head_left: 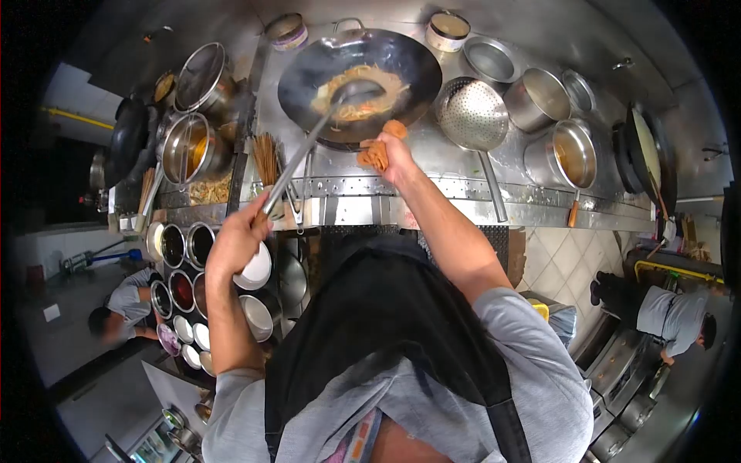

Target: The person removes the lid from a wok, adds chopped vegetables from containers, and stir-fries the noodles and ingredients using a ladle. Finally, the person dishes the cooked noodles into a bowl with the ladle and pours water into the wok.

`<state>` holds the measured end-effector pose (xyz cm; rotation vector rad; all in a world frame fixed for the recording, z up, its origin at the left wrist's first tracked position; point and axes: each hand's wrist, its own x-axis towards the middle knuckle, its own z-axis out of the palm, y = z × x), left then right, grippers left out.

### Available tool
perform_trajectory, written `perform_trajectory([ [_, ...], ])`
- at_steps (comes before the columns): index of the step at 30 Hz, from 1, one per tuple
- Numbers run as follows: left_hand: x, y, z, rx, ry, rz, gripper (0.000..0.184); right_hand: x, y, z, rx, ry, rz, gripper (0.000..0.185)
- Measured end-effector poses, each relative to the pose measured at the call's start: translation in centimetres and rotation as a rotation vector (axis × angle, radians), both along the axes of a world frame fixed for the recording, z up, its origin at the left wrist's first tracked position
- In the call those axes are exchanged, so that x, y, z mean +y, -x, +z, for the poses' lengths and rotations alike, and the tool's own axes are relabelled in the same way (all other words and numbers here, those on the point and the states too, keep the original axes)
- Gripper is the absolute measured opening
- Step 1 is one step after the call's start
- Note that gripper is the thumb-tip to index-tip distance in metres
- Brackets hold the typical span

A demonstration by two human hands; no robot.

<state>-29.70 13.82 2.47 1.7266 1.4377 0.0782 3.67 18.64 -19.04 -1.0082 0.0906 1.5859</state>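
Just beside the wok, a perforated strainer, then steel pots.

I can't make out any wording from here: the left tin and the right tin at the back of the tabletop carry labels, their print too small.

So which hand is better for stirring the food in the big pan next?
Probably the left hand: it grips the ladle, which reaches into the wok to the food. The right hand holds an orange cloth at the wok's near edge, so it seems busy there.
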Motion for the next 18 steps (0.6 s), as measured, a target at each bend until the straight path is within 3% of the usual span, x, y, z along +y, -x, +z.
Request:
perform_trajectory([
  [2, 2.1, -2.1, -0.3, -0.005, 0.046, 0.096, 0.058, 0.8, -0.8, -1.0, 0.002, -0.002, 0.082, 0.024],
  [6, 6.5, -5.1, -9.1, -0.104, -0.339, 0.105, 0.06, 2.0, -1.0, -1.9, -0.02, 0.002, 0.117, 0.026],
  [11, 6.0, -7.0, -13.2, -0.283, -0.07, 0.244, 0.062, 2.6, -1.6, -3.8, -0.047, -0.04, 0.178, 0.026],
  [13, 3.8, -5.9, -12.1, -0.301, 0.055, 0.196, 0.063, 2.7, -1.5, -3.5, -0.087, -0.01, 0.15, 0.025],
  [18, -0.6, 0.2, -2.1, -0.07, 0.107, -0.014, 0.066, 1.4, -0.9, -0.9, -0.054, -0.015, 0.053, 0.035],
])
